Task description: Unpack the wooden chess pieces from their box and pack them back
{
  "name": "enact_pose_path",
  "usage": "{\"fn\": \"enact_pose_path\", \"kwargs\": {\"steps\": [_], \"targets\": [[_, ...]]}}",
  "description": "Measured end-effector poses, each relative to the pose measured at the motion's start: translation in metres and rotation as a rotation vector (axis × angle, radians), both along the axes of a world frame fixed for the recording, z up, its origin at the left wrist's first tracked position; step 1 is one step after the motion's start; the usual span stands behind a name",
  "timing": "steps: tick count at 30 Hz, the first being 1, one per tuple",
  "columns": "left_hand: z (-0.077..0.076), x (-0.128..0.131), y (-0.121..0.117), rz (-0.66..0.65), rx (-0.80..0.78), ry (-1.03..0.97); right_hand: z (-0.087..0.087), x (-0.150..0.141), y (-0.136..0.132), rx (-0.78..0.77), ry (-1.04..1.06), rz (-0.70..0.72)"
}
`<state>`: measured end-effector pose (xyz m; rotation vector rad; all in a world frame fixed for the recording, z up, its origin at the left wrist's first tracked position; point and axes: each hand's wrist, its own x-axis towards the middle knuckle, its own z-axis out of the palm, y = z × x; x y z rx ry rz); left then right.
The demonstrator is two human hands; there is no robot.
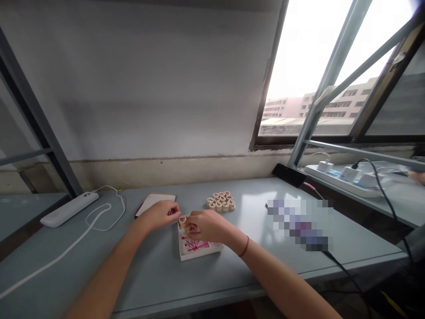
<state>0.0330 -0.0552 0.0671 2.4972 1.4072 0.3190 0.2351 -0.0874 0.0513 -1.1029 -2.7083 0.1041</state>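
A shallow white box (201, 254) with a red-and-white printed sheet inside lies before me on the desk. My right hand (207, 227) reaches over it, fingers closed on a round wooden Chinese chess piece (191, 228). Another chess piece (182, 221) with a red character sits in the box's far left corner. Just left of that corner, my left hand (162, 214) hovers with fingers loosely bent and apart, nothing visible in them. Beyond the box, several chess pieces (222, 201) stand grouped close together, characters facing up.
Behind my left hand lies a flat box lid (156, 199). A white power strip (69, 209) and its cable are at the left. To the right are a black phone (289, 175), a blurred-out object (299, 225) with a dark cable, and another power strip (345, 179) with plugs.
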Motion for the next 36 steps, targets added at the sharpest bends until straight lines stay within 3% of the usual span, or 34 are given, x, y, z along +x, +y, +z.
{"fn": "enact_pose_path", "kwargs": {"steps": [7,16,36], "targets": [[0.001,0.002,-0.002,0.002,-0.053,-0.004,0.005,-0.001,-0.007,0.0,-0.074,0.015],[0.0,0.002,-0.001,0.006,-0.083,0.002,0.0,-0.006,-0.009,0.056,-0.119,-0.059],[-0.007,0.0,0.002,-0.011,-0.08,0.037,-0.006,-0.01,-0.008,0.007,-0.066,-0.075]]}}
